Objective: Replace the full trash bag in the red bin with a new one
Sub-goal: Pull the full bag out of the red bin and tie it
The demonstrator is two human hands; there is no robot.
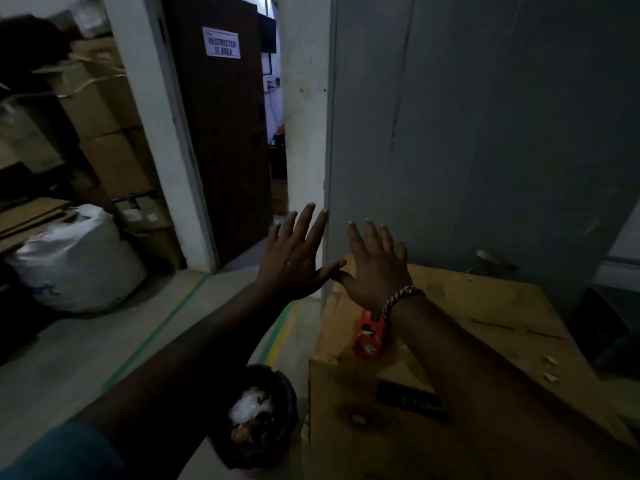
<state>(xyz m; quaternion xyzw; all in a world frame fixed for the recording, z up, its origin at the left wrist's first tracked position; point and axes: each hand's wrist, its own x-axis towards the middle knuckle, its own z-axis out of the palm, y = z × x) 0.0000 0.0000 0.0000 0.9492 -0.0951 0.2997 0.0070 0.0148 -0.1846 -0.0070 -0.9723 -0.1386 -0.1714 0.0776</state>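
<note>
Spreads the fingers of the left hand [294,261] straight and wide, gripping nothing. Does the same with the right hand [372,271], likewise bare of any load. Brings the two thumb tips together, touching or all but. Holds both hands in the air above the far left corner of the brown box [467,323], backs toward the camera. Wears a braided bracelet [401,297] on the right wrist.

On the box top, under that wrist: an orange tool [369,336], too blurred to name further. On the box, nearer the camera: a black label [408,400].

On the floor just left of the box, beside its near corner: the bin [242,455], dark in this light, lined with a black trash bag [289,403] folded over the rim. Inside the bag, near to the top: crumpled white scraps [247,405] and brownish bits.

Well left of the box, on the floor: a bulging white sack [76,261], contents hidden. Behind the sack: stacked cardboard cartons [104,140], shut. Beyond the box, to its left: a dark door [225,150] with a sign [221,42] reading RESTRICTED IT AREA. Straight behind the box: a grey metal cabinet [485,133].
</note>
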